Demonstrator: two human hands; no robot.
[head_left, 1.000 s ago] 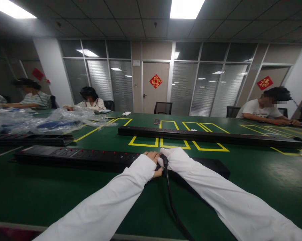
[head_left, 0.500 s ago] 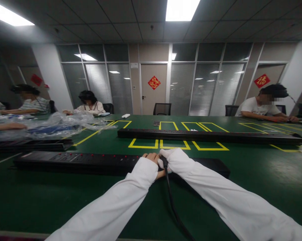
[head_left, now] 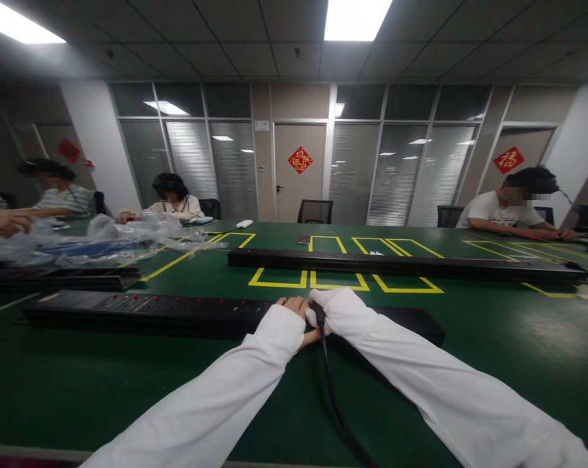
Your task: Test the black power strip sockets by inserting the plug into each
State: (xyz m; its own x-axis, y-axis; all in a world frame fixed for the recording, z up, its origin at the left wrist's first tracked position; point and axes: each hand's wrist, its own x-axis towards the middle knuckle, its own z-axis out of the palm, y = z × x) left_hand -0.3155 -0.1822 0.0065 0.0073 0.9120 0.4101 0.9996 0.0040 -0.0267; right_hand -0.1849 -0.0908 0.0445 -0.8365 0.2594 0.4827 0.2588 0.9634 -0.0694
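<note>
A long black power strip (head_left: 187,315) with a row of red dots lies across the green table in front of me. My left hand (head_left: 294,305), bare, is closed over the strip, its fingers on top and its thumb along the near side. Right beside it, my right hand (head_left: 329,300), in a white glove, grips the black plug (head_left: 318,314) of a power cord against the top of the strip. From the plug the black cord (head_left: 334,406) hangs down toward me. The plug's front end and the outlet under the hands are hidden.
A second long black power strip (head_left: 401,263) lies farther back across yellow tape outlines (head_left: 279,286). At left are another dark strip (head_left: 60,278), crumpled clear plastic (head_left: 113,237) and another person's hand (head_left: 6,223). Several people sit around the table.
Both my hands keep their hold on the strip and plug, with hardly any movement. At the left, the other person's hand has lifted away from the plastic. The view has shifted slightly.
</note>
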